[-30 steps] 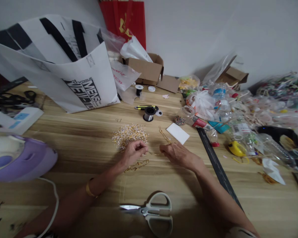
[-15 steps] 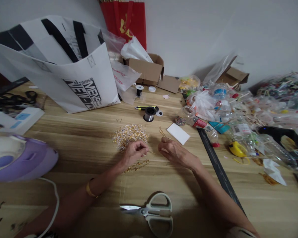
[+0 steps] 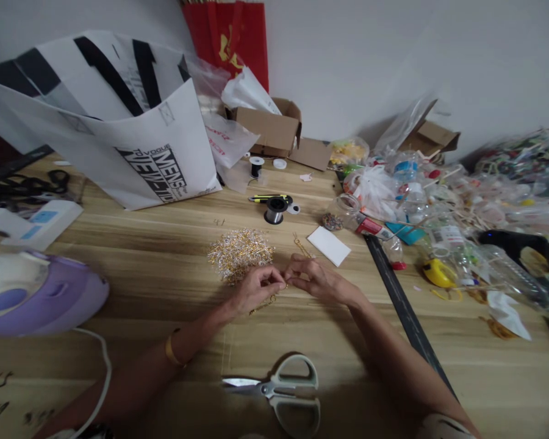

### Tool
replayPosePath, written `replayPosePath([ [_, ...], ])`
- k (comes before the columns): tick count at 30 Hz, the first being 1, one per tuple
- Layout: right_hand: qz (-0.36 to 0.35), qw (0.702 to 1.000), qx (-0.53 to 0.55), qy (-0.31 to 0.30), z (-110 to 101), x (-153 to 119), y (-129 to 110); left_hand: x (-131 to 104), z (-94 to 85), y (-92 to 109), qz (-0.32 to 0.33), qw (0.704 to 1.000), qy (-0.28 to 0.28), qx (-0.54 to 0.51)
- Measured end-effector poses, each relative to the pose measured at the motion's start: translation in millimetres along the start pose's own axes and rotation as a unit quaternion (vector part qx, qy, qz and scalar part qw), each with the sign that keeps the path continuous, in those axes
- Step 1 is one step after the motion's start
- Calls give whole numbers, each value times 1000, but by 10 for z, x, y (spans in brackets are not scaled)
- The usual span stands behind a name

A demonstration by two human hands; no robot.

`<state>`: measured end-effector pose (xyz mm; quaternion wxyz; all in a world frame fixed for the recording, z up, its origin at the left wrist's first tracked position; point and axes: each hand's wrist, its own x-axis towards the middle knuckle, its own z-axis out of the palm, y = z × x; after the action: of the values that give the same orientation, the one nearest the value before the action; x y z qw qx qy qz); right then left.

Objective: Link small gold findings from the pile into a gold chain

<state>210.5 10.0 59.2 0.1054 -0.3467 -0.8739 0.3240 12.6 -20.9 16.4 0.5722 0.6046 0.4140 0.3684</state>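
Note:
My left hand (image 3: 259, 288) is closed in a pinch on a small gold piece just in front of the bead pile. Its fingertips meet those of my right hand (image 3: 312, 277), also pinched; whatever it grips is too small to name. The pile of gold and clear beads (image 3: 238, 251) lies behind my left hand. A gold chain (image 3: 261, 305) rests on the table under my left hand, partly hidden by it. Another gold chain (image 3: 302, 245) runs out behind my right hand, beside a white card (image 3: 329, 246).
Open scissors (image 3: 290, 390) lie near the front edge. Behind the beads stand a wire spool (image 3: 275, 210) and a yellow cutter (image 3: 258, 199). A purple device (image 3: 50, 292) with a white cord is at left, a bead jar (image 3: 341, 213) and plastic bottles at right.
My two hands have come together at the fingertips. My left hand has moved right and slightly toward me, covering more of the front chain; my right hand has shifted left.

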Motion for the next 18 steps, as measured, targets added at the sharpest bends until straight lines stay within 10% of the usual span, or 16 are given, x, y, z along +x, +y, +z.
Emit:
replayPosePath([
  [18, 12, 998, -43, 35, -23, -28, -66, 12, -15, 4, -40, 997, 1, -73],
])
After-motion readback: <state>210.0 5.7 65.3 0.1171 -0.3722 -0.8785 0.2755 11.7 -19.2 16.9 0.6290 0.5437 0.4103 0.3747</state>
